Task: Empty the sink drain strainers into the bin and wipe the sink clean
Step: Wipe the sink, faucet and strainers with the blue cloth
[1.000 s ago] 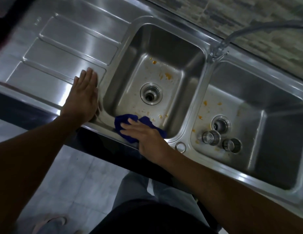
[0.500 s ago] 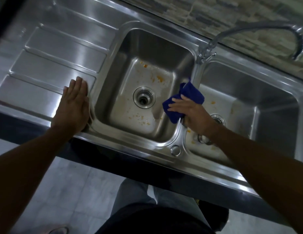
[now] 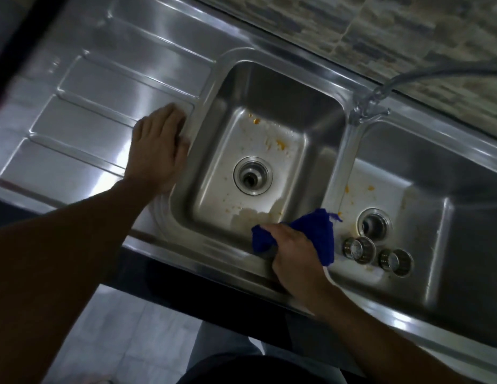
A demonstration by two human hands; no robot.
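Observation:
A steel double sink has a left basin point(image 3: 269, 87) and a right basin point(image 3: 436, 167), both spotted with orange food bits. My right hand point(image 3: 294, 253) grips a blue cloth point(image 3: 316, 234) at the near right corner of the left basin, by the divider. My left hand point(image 3: 158, 145) lies flat, fingers apart, on the drainboard point(image 3: 103, 106) beside the left basin's rim. The left drain point(image 3: 252, 176) is uncovered. Two steel strainers point(image 3: 358, 249) point(image 3: 395, 261) sit on the right basin's floor near its drain point(image 3: 374, 225).
A tap point(image 3: 372, 102) rises behind the divider, its spout running off to the right. A stone-tiled wall point(image 3: 380, 31) backs the sink. Below the counter's front edge lie a tiled floor point(image 3: 125, 336) and my legs.
My right hand has swept the blue cloth from the divider between the basins back down to the near right corner of the left basin. The left hand stays on the drainboard.

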